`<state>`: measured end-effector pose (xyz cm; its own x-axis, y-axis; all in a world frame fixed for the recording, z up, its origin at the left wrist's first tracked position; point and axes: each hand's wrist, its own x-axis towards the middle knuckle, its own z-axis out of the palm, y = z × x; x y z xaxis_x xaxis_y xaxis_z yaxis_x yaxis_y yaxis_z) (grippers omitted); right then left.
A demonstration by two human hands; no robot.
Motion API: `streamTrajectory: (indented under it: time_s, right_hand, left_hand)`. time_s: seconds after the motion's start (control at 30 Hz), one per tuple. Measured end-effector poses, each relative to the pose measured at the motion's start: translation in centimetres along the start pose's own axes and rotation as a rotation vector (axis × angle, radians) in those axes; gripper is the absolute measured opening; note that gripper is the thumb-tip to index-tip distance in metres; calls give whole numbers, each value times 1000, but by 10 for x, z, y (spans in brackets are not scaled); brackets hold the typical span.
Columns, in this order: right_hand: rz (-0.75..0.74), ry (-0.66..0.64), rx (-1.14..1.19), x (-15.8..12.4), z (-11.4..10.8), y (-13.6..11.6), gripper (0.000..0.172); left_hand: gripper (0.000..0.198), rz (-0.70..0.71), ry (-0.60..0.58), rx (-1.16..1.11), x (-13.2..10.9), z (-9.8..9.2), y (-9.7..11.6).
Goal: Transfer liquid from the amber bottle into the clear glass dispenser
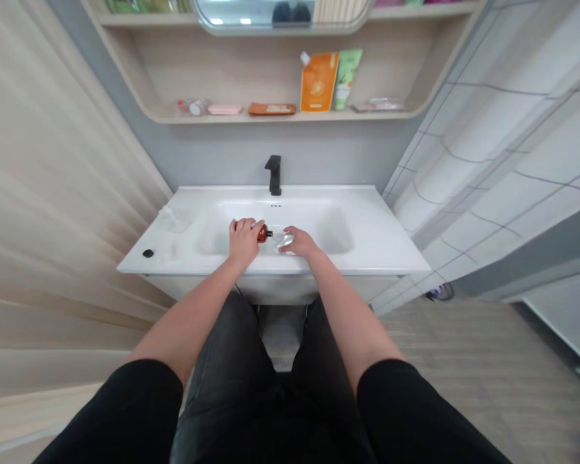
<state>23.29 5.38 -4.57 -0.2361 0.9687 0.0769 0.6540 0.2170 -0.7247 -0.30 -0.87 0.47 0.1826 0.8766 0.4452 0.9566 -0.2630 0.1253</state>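
Note:
Over the white sink basin (336, 225), my left hand (244, 240) is closed around an amber bottle (261, 234). The bottle lies tilted on its side, its dark narrow neck pointing right. Facing that neck, my right hand (300, 242) is closed on a small clear container (286, 240), which looks like a transparent bottle or cup. The two mouths are close together; whether they touch I cannot tell. Most of the amber bottle's body is hidden under my left fingers.
A black faucet (275, 175) stands behind the basin. On the left counter are a black cap (147, 253) and a clear plastic piece (176, 219). The shelf (232, 119) above holds an orange pouch (318, 82), a green tube (347, 78) and several small packets. A tiled wall (493, 129) rises at right.

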Motion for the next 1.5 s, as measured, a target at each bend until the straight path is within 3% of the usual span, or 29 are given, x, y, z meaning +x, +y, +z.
streamTrajectory:
  time_s: [0.53, 1.0, 1.5]
  right_hand:
    - [13, -2, 4, -1, -2, -3, 75]
    - [10, 0, -33, -3, -3, -7, 75]
    - [9, 5, 2, 0, -1, -1, 74]
  left_hand:
    - [65, -9, -19, 7, 0, -2, 1]
    - [60, 30, 37, 5, 0, 4, -3]
    - [65, -52, -62, 8, 1, -3, 3]
